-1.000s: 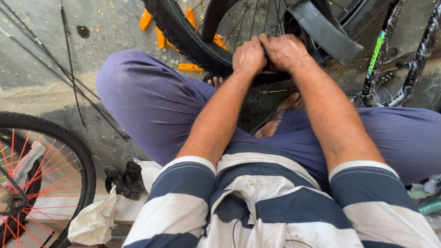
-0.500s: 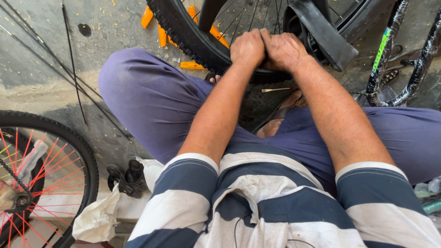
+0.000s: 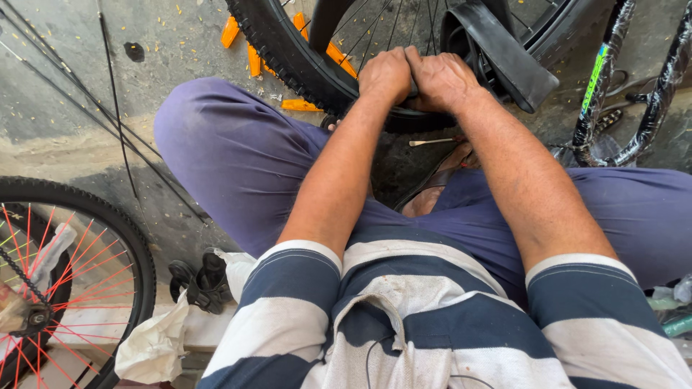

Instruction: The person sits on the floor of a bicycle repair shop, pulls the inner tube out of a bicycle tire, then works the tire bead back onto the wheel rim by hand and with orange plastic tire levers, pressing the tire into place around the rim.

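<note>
A black knobbly bicycle tyre on a spoked wheel stands in front of me, between my knees. My left hand and my right hand sit side by side on its near edge, both clenched on the tyre with thumbs pressed into it. A black inner tube loops out of the wheel just right of my right hand. My forearms hide the tyre section below the hands.
Orange tyre levers lie on the concrete floor beyond the wheel. A second wheel with red spokes stands at lower left, beside a white rag and a small black part. A bicycle frame leans at right.
Both hands stay clamped on the tyre; the camera has shifted slightly, so the hands and wheel sit a little higher in view.
</note>
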### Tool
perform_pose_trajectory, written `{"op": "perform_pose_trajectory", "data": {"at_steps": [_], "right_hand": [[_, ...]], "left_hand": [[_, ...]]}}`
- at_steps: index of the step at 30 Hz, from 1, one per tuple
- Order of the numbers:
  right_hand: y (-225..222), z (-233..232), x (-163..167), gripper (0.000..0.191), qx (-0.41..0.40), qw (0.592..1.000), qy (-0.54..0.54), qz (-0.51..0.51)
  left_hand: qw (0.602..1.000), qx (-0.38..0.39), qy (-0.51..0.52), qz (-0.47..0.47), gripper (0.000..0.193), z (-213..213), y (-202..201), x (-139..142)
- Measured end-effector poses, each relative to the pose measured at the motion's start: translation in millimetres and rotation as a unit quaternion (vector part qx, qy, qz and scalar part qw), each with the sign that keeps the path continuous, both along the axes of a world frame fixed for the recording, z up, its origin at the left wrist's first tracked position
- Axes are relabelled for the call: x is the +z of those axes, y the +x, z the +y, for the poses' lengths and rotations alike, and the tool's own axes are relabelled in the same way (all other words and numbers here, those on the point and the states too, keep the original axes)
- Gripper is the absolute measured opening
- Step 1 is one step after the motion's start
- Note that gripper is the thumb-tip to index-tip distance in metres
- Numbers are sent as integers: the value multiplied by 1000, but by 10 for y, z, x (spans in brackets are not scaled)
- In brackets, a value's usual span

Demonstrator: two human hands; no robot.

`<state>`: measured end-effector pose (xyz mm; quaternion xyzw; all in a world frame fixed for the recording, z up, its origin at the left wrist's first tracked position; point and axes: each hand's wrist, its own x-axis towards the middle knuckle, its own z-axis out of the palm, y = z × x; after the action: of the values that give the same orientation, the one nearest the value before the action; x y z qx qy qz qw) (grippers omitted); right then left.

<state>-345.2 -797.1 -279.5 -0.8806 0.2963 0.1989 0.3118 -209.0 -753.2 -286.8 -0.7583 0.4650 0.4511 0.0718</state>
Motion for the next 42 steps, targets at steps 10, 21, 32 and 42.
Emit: {"op": "perform_pose_trajectory", "data": {"at_steps": [10, 21, 32, 42], "right_hand": [[-16, -4, -1, 78, -7, 1000, -3, -28], [-50, 16, -69, 71, -14, 999, -9, -46], [-18, -5, 38, 76, -16, 999, -9, -45], [-102, -3, -184, 79, 2, 997, -21, -77]], "left_hand": [[1000, -14, -9, 6, 30, 20, 8, 6], [999, -14, -48, -8, 26, 36, 27, -31], [997, -20, -78, 1, 21, 72, 28, -92], [993, -48, -108, -2, 27, 0, 63, 91]]}}
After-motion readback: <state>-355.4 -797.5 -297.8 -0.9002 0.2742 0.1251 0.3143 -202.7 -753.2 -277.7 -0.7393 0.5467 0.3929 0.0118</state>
